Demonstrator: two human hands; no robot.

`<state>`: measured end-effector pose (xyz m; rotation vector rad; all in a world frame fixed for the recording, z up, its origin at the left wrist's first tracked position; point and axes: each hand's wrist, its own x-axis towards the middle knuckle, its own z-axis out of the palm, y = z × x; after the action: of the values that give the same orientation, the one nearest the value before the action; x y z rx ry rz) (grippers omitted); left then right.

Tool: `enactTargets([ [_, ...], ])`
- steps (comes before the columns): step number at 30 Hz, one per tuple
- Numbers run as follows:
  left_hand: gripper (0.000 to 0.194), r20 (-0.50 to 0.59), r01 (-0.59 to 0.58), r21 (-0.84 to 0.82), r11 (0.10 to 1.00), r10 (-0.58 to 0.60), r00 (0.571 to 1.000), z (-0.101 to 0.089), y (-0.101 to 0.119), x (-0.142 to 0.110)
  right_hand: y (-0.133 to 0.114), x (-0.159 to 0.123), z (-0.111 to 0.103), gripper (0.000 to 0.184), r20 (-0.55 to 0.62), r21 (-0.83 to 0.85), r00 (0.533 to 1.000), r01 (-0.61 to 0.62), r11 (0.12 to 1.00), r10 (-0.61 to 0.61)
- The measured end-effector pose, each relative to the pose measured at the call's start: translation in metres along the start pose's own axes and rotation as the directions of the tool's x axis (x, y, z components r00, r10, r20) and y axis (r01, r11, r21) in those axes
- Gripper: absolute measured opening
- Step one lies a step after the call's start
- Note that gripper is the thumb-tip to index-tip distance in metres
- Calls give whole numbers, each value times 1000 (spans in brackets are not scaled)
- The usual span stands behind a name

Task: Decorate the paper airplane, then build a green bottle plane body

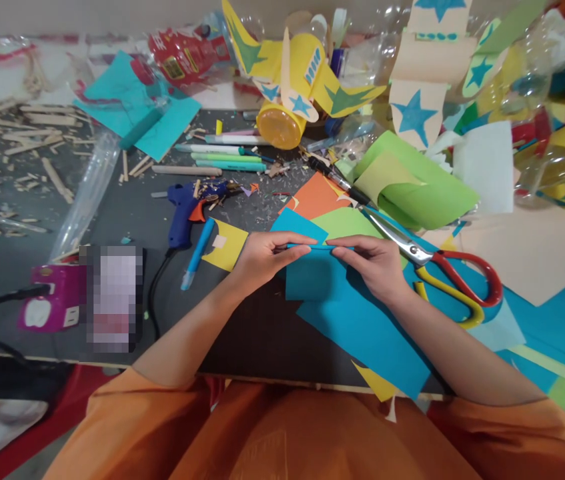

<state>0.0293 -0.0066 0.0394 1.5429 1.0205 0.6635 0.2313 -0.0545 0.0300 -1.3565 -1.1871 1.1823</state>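
Observation:
A small blue sheet of paper (309, 280) is pinched along its top edge, which looks folded or rolled over. My left hand (265, 259) grips the left part of that edge between thumb and fingers. My right hand (375, 261) pinches it farther right in the same way. Beneath lies a larger blue sheet (372, 333). Close by my right hand are scissors (417, 252) with one red and one yellow handle, their blades apart. A yellow paper piece (229, 245) and a blue marker (199, 253) lie beside my left hand.
A blue glue gun (181, 213) lies at left, its cord running down past a blurred phone-like thing (115, 297) and a magenta box (52, 300). Wood scraps (27, 137) litter the far left. A yellow paper rocket (295, 73) and green paper (412, 180) stand behind.

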Motion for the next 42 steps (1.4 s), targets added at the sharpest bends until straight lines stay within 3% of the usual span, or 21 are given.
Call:
enactTargets([
  [15,28,36,43,-24,999,-42,998,-9,1,3,2,2,-1,14,-34,31,999,-4,1000,5],
  [22,36,22,26,-20,999,-25,999,1,-1,-2,2,1,-1,20,30,15,999,40,999,-40],
  [31,25,-19,-34,111,993,37,999,7,-1,-1,6,-1,-1,30,75,50,992,96,994,-100],
  [42,23,-8,-23,30,999,23,1000,7,0,-2,3,1,-1,28,59,-7,995,77,997,-76],
])
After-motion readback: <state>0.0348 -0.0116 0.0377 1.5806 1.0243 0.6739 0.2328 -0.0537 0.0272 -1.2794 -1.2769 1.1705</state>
